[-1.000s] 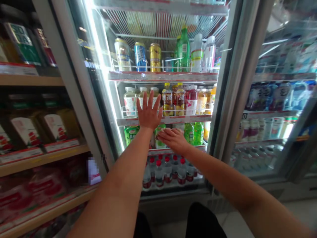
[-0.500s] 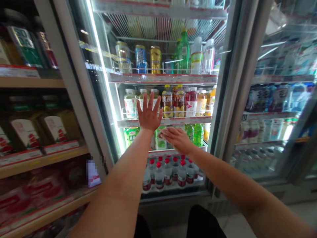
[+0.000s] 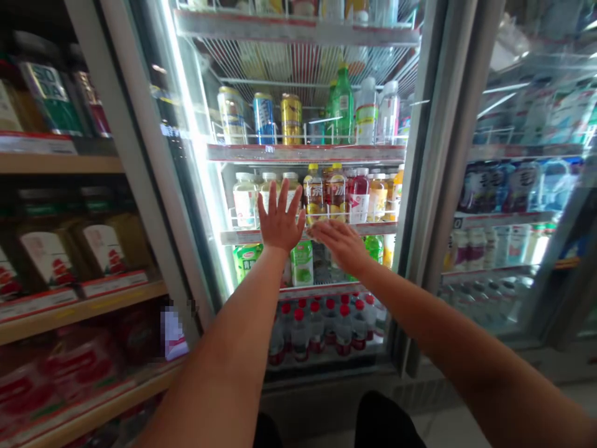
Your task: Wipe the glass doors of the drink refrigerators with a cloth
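Yellow-capped bottles (image 3: 313, 191) stand on a fridge shelf (image 3: 240, 237), a wire rail (image 3: 336, 215) probably there to stop them toppling. Before white-capped bottles (image 3: 245, 198) beside them, the left hand (image 3: 280, 225) spreads its fingers wide; the right hand (image 3: 344, 249) lies flat, fingers together (both empty; contact I can't judge).

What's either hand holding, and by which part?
Nothing that the view shows. The left hand is spread open before white-capped bottles; the right hand, fingers extended, appears just below the yellow-capped tea bottles.
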The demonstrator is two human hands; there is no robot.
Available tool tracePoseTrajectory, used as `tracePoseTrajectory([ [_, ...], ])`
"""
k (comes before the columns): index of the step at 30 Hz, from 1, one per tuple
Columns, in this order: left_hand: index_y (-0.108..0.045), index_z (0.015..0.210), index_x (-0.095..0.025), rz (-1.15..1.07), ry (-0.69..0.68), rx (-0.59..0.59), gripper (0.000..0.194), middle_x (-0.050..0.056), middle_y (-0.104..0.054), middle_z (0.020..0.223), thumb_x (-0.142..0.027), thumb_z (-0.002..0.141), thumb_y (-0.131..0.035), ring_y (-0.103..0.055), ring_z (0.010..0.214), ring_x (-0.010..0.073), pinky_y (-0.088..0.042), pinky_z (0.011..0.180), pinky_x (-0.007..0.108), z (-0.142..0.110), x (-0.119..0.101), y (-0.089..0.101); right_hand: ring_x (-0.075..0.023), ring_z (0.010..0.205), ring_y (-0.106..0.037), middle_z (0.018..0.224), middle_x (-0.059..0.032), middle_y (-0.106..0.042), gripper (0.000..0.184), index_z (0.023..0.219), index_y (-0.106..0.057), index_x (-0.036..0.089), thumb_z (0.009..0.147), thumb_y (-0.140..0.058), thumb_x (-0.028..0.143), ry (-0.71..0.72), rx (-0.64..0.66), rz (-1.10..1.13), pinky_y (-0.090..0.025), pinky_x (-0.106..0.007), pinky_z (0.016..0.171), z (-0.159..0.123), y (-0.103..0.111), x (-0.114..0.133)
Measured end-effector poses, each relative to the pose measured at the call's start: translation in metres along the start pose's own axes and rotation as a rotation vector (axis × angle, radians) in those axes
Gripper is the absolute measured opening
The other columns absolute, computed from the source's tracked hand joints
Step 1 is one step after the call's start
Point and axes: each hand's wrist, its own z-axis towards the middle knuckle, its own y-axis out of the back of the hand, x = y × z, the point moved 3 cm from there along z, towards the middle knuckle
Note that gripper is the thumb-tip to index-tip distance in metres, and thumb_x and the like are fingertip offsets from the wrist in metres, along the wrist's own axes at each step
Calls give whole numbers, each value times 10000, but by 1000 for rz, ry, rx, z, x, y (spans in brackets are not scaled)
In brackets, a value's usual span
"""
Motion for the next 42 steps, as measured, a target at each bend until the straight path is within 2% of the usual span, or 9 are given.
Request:
tracePoseTrajectory([
  [4,-422,1546,-291,14,-1,-2,564,31,-248,1665,-405,996,-482,-68,1570,268,50,1283,563,0,1,-2,-254,1362,-474,1474,-18,-580,560,1488,-510,291,987,-410,62,-271,-204,18,-419,-456,1158,12,9,-16],
  [10,-404,1556,-271,85,-45,-28,565,48,-243,1665,-396,1009,-468,-65,1571,276,21,1283,568,-1,3,-4,-248,1325,-516,1446,14,-616,422,1392,-602,286,993,-530,169,185,123,12,-495,-425,1061,5,1,14],
  [14,-404,1554,-277,98,-66,-46,552,49,-242,1667,-444,1029,-441,-70,1572,277,8,1279,578,-2,6,-5,-249,1321,-508,1449,0,-606,508,1394,-608,263,965,-444,46,-130,-129,-25,-453,-424,1126,34,19,-20],
  [17,-406,1550,-303,105,-83,-44,572,45,-225,1673,-531,1027,-434,-73,1571,283,13,1276,580,-2,8,-6,-262,1327,-491,1453,-29,-596,511,1387,-616,242,955,-435,37,-315,-245,-16,-443,-428,1138,39,19,-24],
  [22,-402,1556,-297,83,-88,-43,717,71,-242,1667,-680,955,-478,-97,1567,313,28,1276,577,-2,8,-4,-258,1310,-513,1447,14,-611,487,1396,-601,303,969,-496,94,16,-25,-4,-481,-442,1083,21,6,-2],
  [29,-436,1536,-307,96,-83,-46,680,73,-279,1655,-627,947,-545,-133,1563,314,15,1272,581,-2,6,-2,-292,1317,-498,1433,-47,-612,535,1402,-610,247,948,-415,40,-363,-348,-32,-430,-506,1144,46,32,-53],
  [35,-467,1513,-330,103,-73,-52,640,70,-278,1656,-602,944,-574,-139,1561,316,-18,1267,601,-1,6,-3,-256,1353,-498,1470,-5,-590,528,1418,-590,284,958,-463,57,-58,-63,24,-452,-453,1147,38,21,-32],
  [40,-437,1535,-309,95,-87,-53,685,78,-272,1657,-617,938,-573,-118,1564,314,2,1270,597,-2,7,-4,-281,1345,-511,1458,-43,-593,553,1466,-541,281,974,-403,69,-340,-309,-34,-410,-513,1169,48,37,-61],
  [42,-439,1534,-303,86,-85,-52,685,80,-269,1657,-620,940,-568,-113,1564,315,5,1270,596,-2,7,-4,-293,1368,-488,1480,-42,-574,573,1504,-493,294,977,-417,81,-326,-289,-54,-403,-521,1172,48,35,-57],
])
